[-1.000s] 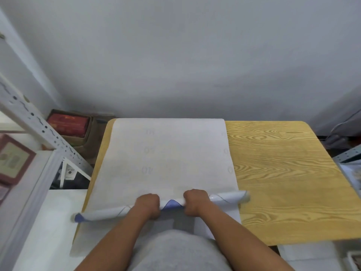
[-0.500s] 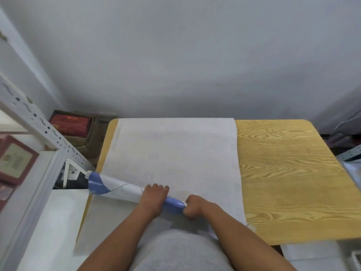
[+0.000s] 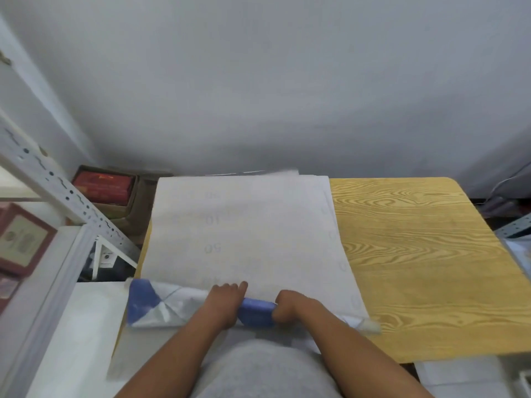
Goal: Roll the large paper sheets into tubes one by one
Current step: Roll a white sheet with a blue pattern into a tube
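A large paper sheet [image 3: 244,234] lies flat on a wooden table [image 3: 416,268] with a yellow, strongly swirled grain and rounded corners. The sheet is thin and matte, pale grey-white, and faint mirrored digits show through it from the printed side — "50" is the clearest, with what looks like "10" farther from the hands; other marks along its right edge are too faint to read.

The near edge of the sheet is rolled into a loose tube [image 3: 255,310], glossy on its outer face, white with blue patches and thin lines. It lies crosswise under both hands, wide and somewhat flattened left of the left hand, narrow and tapering to the right past the right hand, where its blurred tip reaches the bare wood.

The left hand [image 3: 225,301] rests over the roll with fingers extended forward, their tips on the flat paper just beyond it. The right hand [image 3: 290,307] is curled around the roll, gripping it, with a blue stretch of the tube showing between the two hands. More pale paper lies under the forearms, closer to the body.

Well to the left of the left hand stand a white perforated metal shelf post [image 3: 66,193], a red box [image 3: 103,186] inside a brown carton, and a dark red framed item [image 3: 20,239] — its writing is unreadable.
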